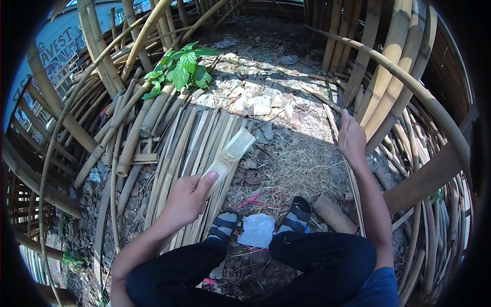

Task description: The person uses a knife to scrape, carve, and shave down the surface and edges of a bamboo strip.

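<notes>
My left hand (190, 199) is closed around the lower end of a short, pale split bamboo piece (232, 151), thumb on top. The piece tilts up and to the right, with a rough, darker band across its middle. Raised on the right, my right hand (352, 137) is closed around one end of a long thin stick-like tool (322, 98), which points up and to the left. Its kind is hard to make out from this angle. Below the left hand's piece lies a row of split bamboo strips (197, 133).
A leafy green plant (184, 69) grows beyond the strips. Fine shavings (302, 169) cover the ground ahead of my sandals (296, 215). Between my feet lies a pale crumpled sheet (257, 230). A curved bamboo pole (399, 71) arches over the right side; a cut bamboo tube (335, 214) lies nearby.
</notes>
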{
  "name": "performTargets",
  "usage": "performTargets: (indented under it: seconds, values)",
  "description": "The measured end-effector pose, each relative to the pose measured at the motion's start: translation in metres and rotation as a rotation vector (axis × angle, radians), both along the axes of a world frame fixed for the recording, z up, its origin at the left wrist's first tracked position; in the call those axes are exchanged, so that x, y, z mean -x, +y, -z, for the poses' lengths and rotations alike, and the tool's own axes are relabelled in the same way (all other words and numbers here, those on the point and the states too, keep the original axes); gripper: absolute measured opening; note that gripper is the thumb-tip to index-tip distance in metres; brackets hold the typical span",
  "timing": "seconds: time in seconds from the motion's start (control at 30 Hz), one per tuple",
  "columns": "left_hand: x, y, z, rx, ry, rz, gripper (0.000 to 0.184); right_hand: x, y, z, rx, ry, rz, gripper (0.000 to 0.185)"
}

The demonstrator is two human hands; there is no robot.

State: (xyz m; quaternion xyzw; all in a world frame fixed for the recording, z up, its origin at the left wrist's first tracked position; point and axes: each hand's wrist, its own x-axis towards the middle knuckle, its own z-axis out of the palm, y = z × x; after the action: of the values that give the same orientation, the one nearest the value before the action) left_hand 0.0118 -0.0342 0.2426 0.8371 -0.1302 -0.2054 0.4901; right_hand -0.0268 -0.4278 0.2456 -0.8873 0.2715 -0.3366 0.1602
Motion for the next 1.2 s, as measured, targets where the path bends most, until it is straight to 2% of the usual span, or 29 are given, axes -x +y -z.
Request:
performTargets:
  seconds: [0.07, 0.13, 0.2, 0.27, 0.3, 0.37, 0.5, 0.6, 0.67, 0.7, 0.77, 0.83, 0.87, 0.9, 0.97, 1.07, 1.13, 1.2]
  values:
    - [0.002, 0.005, 0.006, -0.058, -0.010, 0.002, 0.055, 0.003, -0.009, 0.013, -0.039, 0.039, 0.043, 0.070]
    - [-0.002, 0.001, 0.009, -0.011, 0.003, -0.009, 0.053, -0.001, -0.003, 0.024, -0.406, 0.064, -0.318, 0.060]
    - [0.000, -0.004, 0.006, 0.000, 0.037, -0.001, 0.052, 0.016, 0.018, 0.013, -1.087, 0.112, -0.613, 0.057]
    - [0.001, -0.011, 0.004, 0.014, 0.064, -0.004, 0.051, 0.024, 0.025, 0.015, -1.587, -0.024, -0.847, 0.050]
    - [0.001, -0.012, 0.004, 0.012, 0.060, -0.004, 0.051, 0.026, 0.026, 0.019, -1.586, -0.037, -0.833, 0.050]
    - [0.003, -0.015, 0.005, 0.029, 0.070, -0.008, 0.049, 0.028, 0.030, 0.028, -1.633, -0.111, -1.019, 0.048]
    - [0.005, -0.027, 0.005, 0.013, 0.072, 0.037, 0.051, 0.032, 0.045, 0.027, -1.649, -0.247, -1.073, 0.049]
    - [0.003, -0.037, 0.011, 0.156, 0.103, 0.151, 0.048, 0.032, 0.061, 0.021, -1.680, -0.380, -1.092, 0.049]
    - [0.001, -0.045, 0.013, 0.085, -0.103, 0.305, 0.046, 0.033, 0.070, 0.017, -1.664, -0.387, -1.118, 0.050]
    - [-0.006, -0.048, 0.016, 0.086, -0.103, 0.305, 0.046, 0.034, 0.072, 0.015, -1.647, -0.395, -1.141, 0.051]
    - [-0.025, -0.053, 0.033, -0.199, -0.280, 0.184, 0.063, 0.037, 0.075, 0.014, -1.610, -0.408, -1.135, 0.050]
    - [-0.033, -0.056, 0.046, -0.226, -0.238, 0.108, 0.063, 0.039, 0.075, 0.017, -1.579, -0.419, -1.130, 0.050]
    - [-0.039, -0.056, 0.059, -0.253, -0.202, 0.033, 0.064, 0.040, 0.075, 0.018, -1.586, -0.433, -1.180, 0.052]
    - [-0.061, -0.046, 0.111, -0.256, -0.312, 0.049, 0.067, 0.040, 0.074, 0.019, -1.592, -0.446, -1.232, 0.055]
    - [-0.076, -0.039, 0.159, -0.326, -0.296, 0.032, 0.070, 0.041, 0.079, 0.020, -1.617, -0.445, -1.259, 0.056]
    - [-0.080, -0.033, 0.190, -0.424, -0.357, -0.002, 0.074, 0.038, 0.089, 0.021, -1.648, -0.457, -1.296, 0.058]
    - [-0.080, -0.030, 0.197, -0.432, -0.080, 0.044, 0.073, 0.034, 0.096, 0.022, -1.662, -0.459, -1.301, 0.058]
    - [-0.089, -0.023, 0.224, -0.481, -0.073, 0.066, 0.067, 0.032, 0.102, 0.023, -1.665, -0.426, -1.290, 0.060]
